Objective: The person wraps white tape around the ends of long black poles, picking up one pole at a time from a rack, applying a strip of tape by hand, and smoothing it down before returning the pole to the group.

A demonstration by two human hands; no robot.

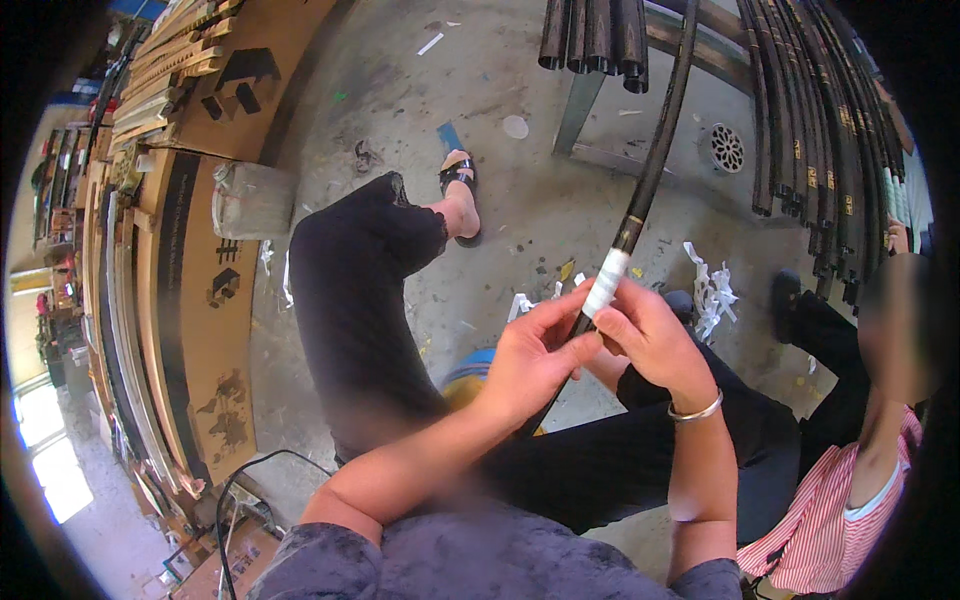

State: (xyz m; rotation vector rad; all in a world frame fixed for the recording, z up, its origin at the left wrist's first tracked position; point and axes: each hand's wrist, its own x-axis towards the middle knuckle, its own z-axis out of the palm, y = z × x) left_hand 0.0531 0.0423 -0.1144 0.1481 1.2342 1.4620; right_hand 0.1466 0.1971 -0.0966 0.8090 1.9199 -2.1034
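A long, dark, glossy pole (655,150) slants from the top of the view down between my hands, its lower end running on toward my lap. A band of white wrapping (604,285) circles it just where I hold it. My left hand (535,350) is closed around the pole below the band, thumb pointing to the right. Against the band's lower right side, my right hand (650,335) pinches with bent fingers and thumb. Some of the fingertips are hidden behind the pole.
Several dark poles (815,130) lie side by side at the upper right, with more pole ends (597,40) on a metal rack (583,110). White strips (710,290) litter the floor. Cardboard boxes (215,300) line the left. A person in a striped shirt (830,510) sits close at right.
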